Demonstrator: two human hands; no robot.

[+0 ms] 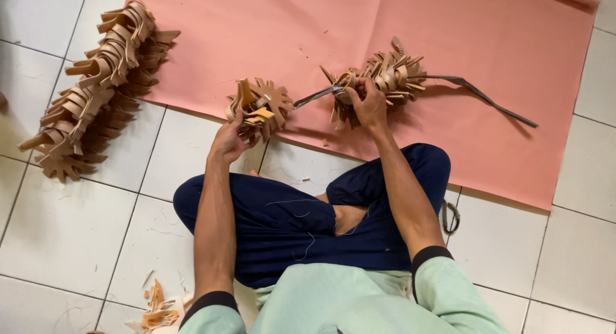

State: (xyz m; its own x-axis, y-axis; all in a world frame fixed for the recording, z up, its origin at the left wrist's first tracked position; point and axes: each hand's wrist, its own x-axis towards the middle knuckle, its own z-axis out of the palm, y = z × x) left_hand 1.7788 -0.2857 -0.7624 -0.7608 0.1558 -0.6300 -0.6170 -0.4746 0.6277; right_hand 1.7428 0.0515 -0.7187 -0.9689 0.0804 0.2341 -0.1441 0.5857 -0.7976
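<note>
- Down by the knee: tan offcuts [156,308] loose on the tiled floor [77,231], easy to slip on.
- Left hand [231,138] curled tight round a small bundle of tan cut-out leather pieces [260,104] at the pink sheet [475,32] edge; could fan apart if loosened.
- Right hand [369,103] closed on the bigger bundle [385,74] threaded on a grey strap [487,98]; might slide off.
- Farther left: long stacked row [96,90], tippy.

Under your left grip [231,140] the small bundle of cut pieces [258,106] is tan with a yellower patch. By your right grip [371,106] the larger bundle [388,77] is the same tan, on a dark grey strap [481,96]. Beneath both lies salmon-pink paper [269,32] on a white tiled floor [70,231] with grey seams. Your trousers [282,225] are navy.
</note>
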